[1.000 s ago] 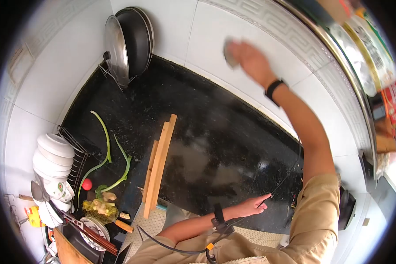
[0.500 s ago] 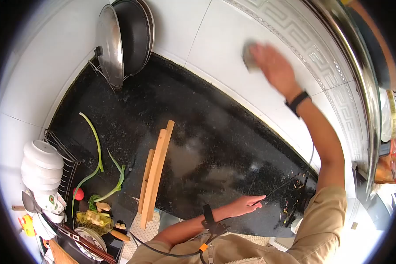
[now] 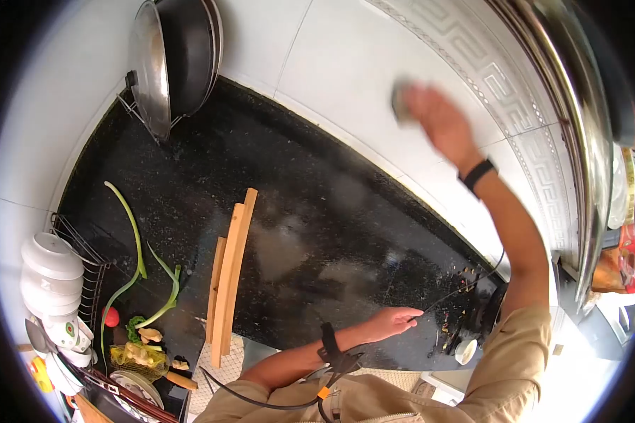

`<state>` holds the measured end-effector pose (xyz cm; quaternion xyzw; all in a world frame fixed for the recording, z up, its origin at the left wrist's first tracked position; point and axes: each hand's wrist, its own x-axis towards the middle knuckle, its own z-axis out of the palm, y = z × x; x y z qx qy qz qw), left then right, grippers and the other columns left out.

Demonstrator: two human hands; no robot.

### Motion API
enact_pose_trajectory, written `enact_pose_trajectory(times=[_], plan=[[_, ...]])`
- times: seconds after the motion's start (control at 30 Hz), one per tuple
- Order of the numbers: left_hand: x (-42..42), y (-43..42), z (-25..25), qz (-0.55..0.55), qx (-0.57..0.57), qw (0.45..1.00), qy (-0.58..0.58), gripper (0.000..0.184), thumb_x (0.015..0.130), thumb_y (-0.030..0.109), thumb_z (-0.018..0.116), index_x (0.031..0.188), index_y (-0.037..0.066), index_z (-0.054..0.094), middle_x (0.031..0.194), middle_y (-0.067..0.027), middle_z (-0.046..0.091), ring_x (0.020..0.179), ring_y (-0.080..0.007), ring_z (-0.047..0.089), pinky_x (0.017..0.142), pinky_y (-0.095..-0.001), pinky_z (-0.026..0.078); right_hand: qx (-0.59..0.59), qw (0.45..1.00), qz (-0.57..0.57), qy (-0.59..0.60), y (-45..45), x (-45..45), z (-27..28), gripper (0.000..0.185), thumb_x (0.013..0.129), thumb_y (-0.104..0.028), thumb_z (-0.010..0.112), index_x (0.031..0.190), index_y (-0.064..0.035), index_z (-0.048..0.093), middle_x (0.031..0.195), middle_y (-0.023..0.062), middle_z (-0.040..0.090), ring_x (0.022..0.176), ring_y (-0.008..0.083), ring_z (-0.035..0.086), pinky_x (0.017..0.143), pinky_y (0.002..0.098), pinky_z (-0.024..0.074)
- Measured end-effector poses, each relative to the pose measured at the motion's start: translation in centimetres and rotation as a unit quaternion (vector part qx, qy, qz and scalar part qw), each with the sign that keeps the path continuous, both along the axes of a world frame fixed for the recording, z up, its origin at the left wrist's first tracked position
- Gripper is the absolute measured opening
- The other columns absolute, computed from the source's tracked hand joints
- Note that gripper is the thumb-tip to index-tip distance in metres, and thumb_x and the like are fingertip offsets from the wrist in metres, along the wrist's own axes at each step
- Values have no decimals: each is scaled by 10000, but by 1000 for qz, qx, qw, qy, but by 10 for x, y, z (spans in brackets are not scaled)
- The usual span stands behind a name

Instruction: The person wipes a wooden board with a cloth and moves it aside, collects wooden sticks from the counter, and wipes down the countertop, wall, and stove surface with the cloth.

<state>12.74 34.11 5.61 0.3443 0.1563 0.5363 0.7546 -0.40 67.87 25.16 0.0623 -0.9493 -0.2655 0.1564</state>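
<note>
My right hand (image 3: 441,121), blurred by motion, is raised against the white tiled wall (image 3: 331,70). Its fingers are over a greyish-green scrubbing pad (image 3: 401,102), which seems to lie against the tiles; smear hides its exact kind. Low over the black countertop (image 3: 310,211), my left hand (image 3: 391,324) is closed around a thin black cable (image 3: 462,287). The cable runs from those fingers toward my right arm. Food scraps (image 3: 444,328) are scattered on the counter to the right of my left hand.
Wooden bars (image 3: 233,275) lie left of my left arm. Scallions (image 3: 130,218), a red round vegetable (image 3: 111,316) and ginger (image 3: 149,335) are farther left, near stacked bowls (image 3: 53,271). A lidded wok (image 3: 187,56) stands in the back corner. A small white cup (image 3: 466,351) sits at the right.
The view has shifted, so counter items appear farther left. My right hand and the pad are slightly lower on the wall. My left hand keeps hold of the cable.
</note>
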Motion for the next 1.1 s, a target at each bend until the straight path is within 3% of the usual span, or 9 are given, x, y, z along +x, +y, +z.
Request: enact_pose_trajectory(times=[0.07, 0.17, 0.4, 0.53, 0.6, 0.73, 0.87, 0.9, 1.1], plan=[[-3, -3, -10, -41, -59, 997, 23, 462, 1001, 98, 530, 1441, 8, 425, 1349, -110, 562, 1207, -162, 573, 1015, -291, 444, -152, 968, -118, -160, 15, 82, -84, 321, 838, -34, 609, 1152, -48, 674, 1329, 77, 609, 1271, 221, 541, 1133, 383, 392], [3, -20, -33, 8, -34, 997, 68, 424, 998, 94, 534, 1401, -17, 463, 1317, -115, 589, 1200, -163, 576, 1012, -296, 448, -42, 967, -53, -244, 14, 107, -94, 405, 837, -44, 601, 1241, -57, 626, 1321, 98, 614, 1271, 210, 544, 1136, 384, 387], [-24, -14, -15, 39, -11, 997, 64, 342, 996, 93, 536, 1322, -10, 549, 1253, -113, 636, 1180, -154, 583, 1000, -291, 454, 137, 982, 83, 95, -34, -167, 21, 422, 875, -78, 547, 1296, -52, 548, 1332, 95, 593, 1223, 244, 563, 1116, 381, 391], [-39, -13, -28, 38, -31, 999, 21, 325, 977, 92, 551, 1288, 7, 585, 1264, -87, 637, 1168, -148, 587, 988, -285, 460, -81, 988, 19, -127, -11, -84, -97, 510, 851, -42, 548, 1360, -58, 520, 1345, 90, 592, 1251, 247, 549, 1131, 371, 391], [-48, -18, -33, 35, -43, 998, -10, 321, 969, 93, 557, 1277, 11, 597, 1262, -81, 639, 1159, -145, 590, 984, -284, 464, 11, 974, 42, -223, 14, -15, -155, 487, 850, -33, 590, 1336, -53, 563, 1324, 100, 613, 1290, 229, 524, 1143, 348, 378], [-73, -32, -11, 21, -16, 995, 94, 332, 958, 103, 571, 1280, 31, 610, 1238, -75, 646, 1139, -141, 592, 985, -290, 465, -86, 980, 2, -181, -8, -78, -107, 508, 849, -55, 560, 1356, -37, 538, 1346, 80, 591, 1263, 230, 542, 1141, 351, 384], [-76, -19, -12, 52, -10, 998, 45, 364, 962, 132, 583, 1314, 42, 595, 1230, -76, 648, 1140, -146, 595, 993, -295, 463, 185, 975, 59, 107, -43, -262, 20, 404, 899, -69, 516, 1301, -66, 563, 1299, 107, 605, 1185, 272, 575, 1098, 385, 408], [-87, -18, -6, 59, -3, 996, 66, 371, 967, 155, 589, 1322, 46, 592, 1239, -73, 642, 1146, -145, 591, 996, -299, 464, 221, 965, 46, 131, -64, -286, 39, 337, 877, -116, 495, 1164, -16, 642, 1411, 126, 531, 1312, 216, 482, 1190, 368, 273], [-85, -21, -40, 88, -50, 993, 54, 367, 926, 125, 621, 1282, 36, 617, 1244, -107, 661, 1109, -166, 627, 955, -309, 492, -28, 997, 45, -62, -31, -235, -119, 445, 928, -99, 469, 1369, -92, 527, 1349, 102, 586, 1277, 292, 525, 1115, 373, 389]])
